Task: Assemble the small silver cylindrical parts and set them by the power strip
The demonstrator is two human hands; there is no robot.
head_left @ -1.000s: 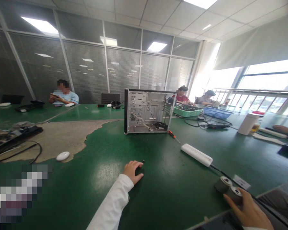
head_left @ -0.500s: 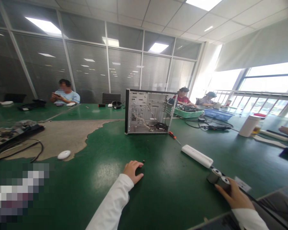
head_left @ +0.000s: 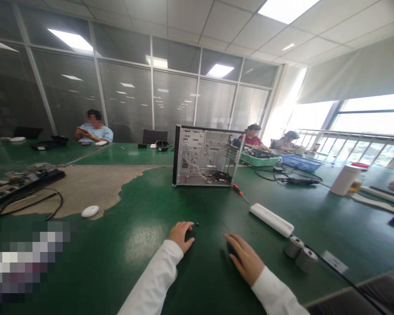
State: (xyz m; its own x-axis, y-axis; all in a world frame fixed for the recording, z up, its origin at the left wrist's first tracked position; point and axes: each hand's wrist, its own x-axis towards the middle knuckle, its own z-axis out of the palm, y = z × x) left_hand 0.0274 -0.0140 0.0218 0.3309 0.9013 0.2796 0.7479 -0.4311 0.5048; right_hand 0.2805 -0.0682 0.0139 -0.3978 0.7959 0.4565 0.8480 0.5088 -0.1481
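My left hand (head_left: 181,236) rests on the green tabletop (head_left: 213,280), thumb and fingers apart, with nothing in it. Just past its fingertips lies a tiny dark piece (head_left: 197,224), too small to name. Across from it, my right hand (head_left: 244,259) is over the table, fingers stretched out and holding nothing. Two round metal cans (head_left: 300,253) stand side by side to the right of that hand, apart from it. Farther off, straight ahead, an opened computer case (head_left: 207,156) stands upright with its inside and loose cables showing. An orange-handled screwdriver (head_left: 237,190) lies at its lower right corner.
A white power strip (head_left: 272,219) lies right of centre, its black cord running toward the near right edge. At left are a white round object (head_left: 90,211) and a cable-strewn part (head_left: 19,186). Green (head_left: 261,158) and blue baskets (head_left: 301,163) stand behind; people sit around the table.
My right hand has let go of the metal cans and moved left to the middle of the table. The left hand has stayed in place beside the tiny dark piece.
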